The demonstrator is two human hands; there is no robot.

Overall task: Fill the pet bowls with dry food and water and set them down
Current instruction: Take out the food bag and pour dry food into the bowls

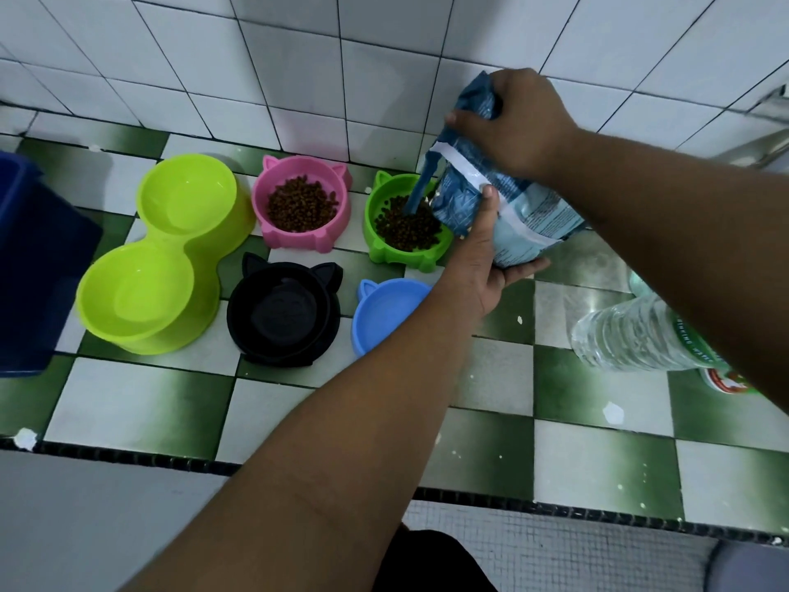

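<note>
A blue pet-food bag [508, 207] is tilted over the green cat-shaped bowl [384, 241], which holds brown kibble. My left hand [482, 258] grips the bag from below, thumb up its side. My right hand [521, 117] holds the bag's top end. The pink cat bowl [273, 224] beside it also holds kibble. A lime double bowl [170, 254], a black cat bowl [284, 318] and a blue cat bowl [384, 309], partly hidden by my left forearm, hold no food.
A clear plastic water bottle [636, 331] lies on the green-and-white checked floor at the right, under my right arm. A dark blue container [34, 267] stands at the left edge. The white tiled wall rises just behind the bowls.
</note>
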